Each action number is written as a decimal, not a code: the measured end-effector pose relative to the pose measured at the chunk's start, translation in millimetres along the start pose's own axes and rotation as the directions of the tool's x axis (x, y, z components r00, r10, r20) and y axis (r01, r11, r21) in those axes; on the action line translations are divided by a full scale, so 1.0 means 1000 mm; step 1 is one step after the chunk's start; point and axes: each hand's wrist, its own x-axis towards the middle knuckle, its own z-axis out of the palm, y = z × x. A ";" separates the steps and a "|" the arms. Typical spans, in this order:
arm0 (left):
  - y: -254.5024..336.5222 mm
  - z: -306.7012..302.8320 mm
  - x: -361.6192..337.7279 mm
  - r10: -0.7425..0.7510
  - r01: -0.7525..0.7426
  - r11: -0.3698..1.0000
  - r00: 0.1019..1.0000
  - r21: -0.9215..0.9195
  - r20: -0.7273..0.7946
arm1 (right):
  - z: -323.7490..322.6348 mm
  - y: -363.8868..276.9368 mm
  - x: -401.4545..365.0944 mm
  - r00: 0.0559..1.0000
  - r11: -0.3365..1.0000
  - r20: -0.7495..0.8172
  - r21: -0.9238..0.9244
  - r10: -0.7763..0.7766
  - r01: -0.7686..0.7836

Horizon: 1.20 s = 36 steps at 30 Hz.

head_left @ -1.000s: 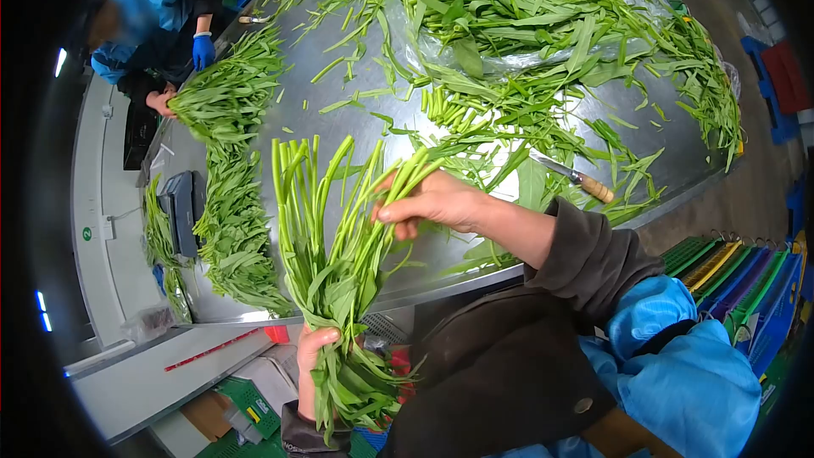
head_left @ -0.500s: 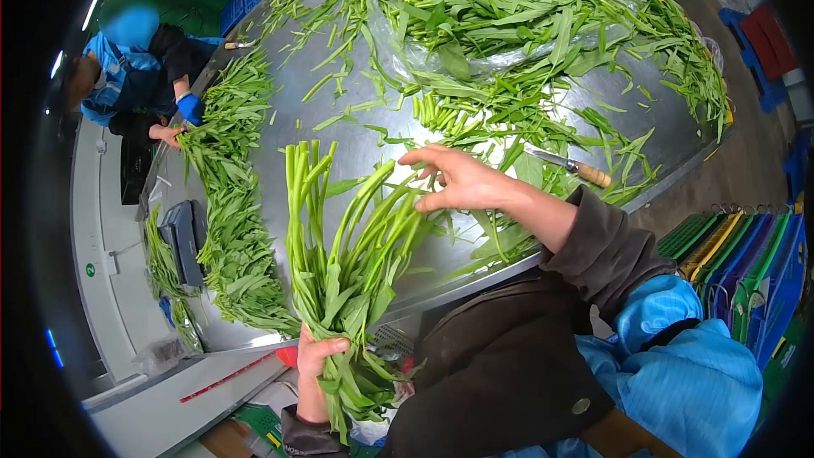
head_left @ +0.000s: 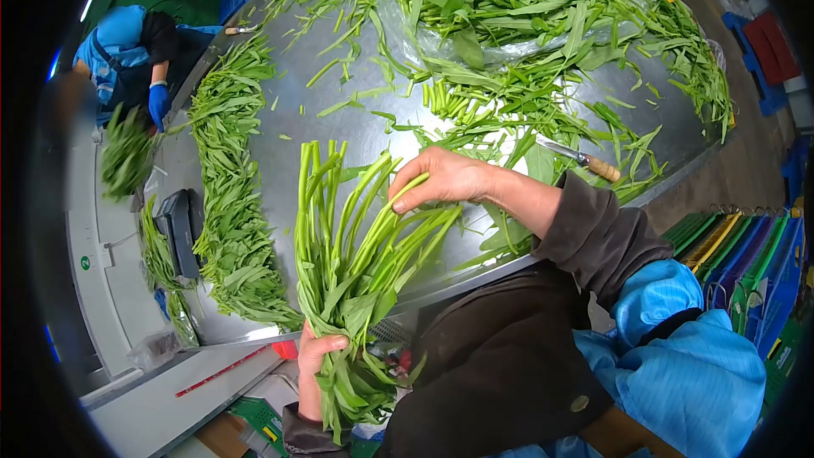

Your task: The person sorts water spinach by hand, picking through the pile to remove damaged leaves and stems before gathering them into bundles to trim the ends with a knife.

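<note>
My left hand [head_left: 313,362] is wrapped round the leafy part of a bunch of water spinach [head_left: 349,288], with its stems pointing up and fanning out. My right hand [head_left: 445,180] pinches stems on the right side of the same bunch between thumb and fingers. A large heap of water spinach [head_left: 492,0], partly on clear plastic, lies across the metal table [head_left: 288,165]. To the right of my right hand rests a knife [head_left: 593,163] with a wooden handle, among loose leaves.
A long row of water spinach [head_left: 229,195] lines the table's left side. Beyond it, a co-worker [head_left: 127,42] with a blue glove holds a blurred bunch. A dark grey device [head_left: 178,229] stands at the left, and folded colourful crates [head_left: 746,263] are at the right.
My right hand has closed from a spread pose onto stems of the bunch, and the stems fan wider to the right. The co-worker has lifted a bunch away from the row.
</note>
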 end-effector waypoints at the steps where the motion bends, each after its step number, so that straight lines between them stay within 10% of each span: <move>1: -0.002 -0.005 0.001 -0.002 0.002 1.000 1.000 0.001 -0.001 | 0.002 0.002 0.002 0.999 0.997 -0.014 0.058 -0.052 0.053; 13: 0.007 0.007 -0.001 -0.024 0.024 0.999 1.000 0.026 0.009 | -0.051 0.002 -0.013 0.950 0.980 -0.302 -0.196 -0.084 0.024; 16: 0.007 0.000 -0.014 -0.021 0.025 0.981 1.000 -0.193 0.020 | -0.090 0.008 -0.031 0.727 0.344 -0.538 -0.840 -0.426 -0.420; 17: 0.009 0.008 -0.017 0.022 -0.028 0.975 0.999 -0.220 -0.026 | -0.088 0.008 -0.035 0.726 0.344 -0.538 -0.840 -0.428 -0.420; 19: 0.004 -0.005 -0.015 0.025 -0.019 0.941 1.000 -0.338 0.012 | -0.066 0.005 -0.051 0.759 0.669 -0.569 -0.701 -0.316 -0.247; 21: 0.000 -0.011 -0.014 0.023 -0.029 0.927 1.000 -0.373 -0.021 | -0.027 -0.002 -0.049 0.919 0.947 -0.328 -0.157 0.218 -0.280; 25: 0.001 -0.011 -0.009 -0.017 0.033 0.896 0.999 -0.442 0.040 | 0.036 0.012 -0.015 0.968 0.878 -0.029 0.428 0.249 -0.213; 29: 0.003 0.000 -0.017 -0.002 -0.020 0.913 0.998 -0.407 -0.055 | 0.041 0.018 -0.003 0.978 0.898 0.144 0.395 0.150 -0.196; 36: -0.013 -0.018 -0.025 0.052 -0.082 0.950 0.993 -0.300 -0.109 | 0.045 0.008 0.003 0.949 0.902 -0.042 0.328 0.313 -0.283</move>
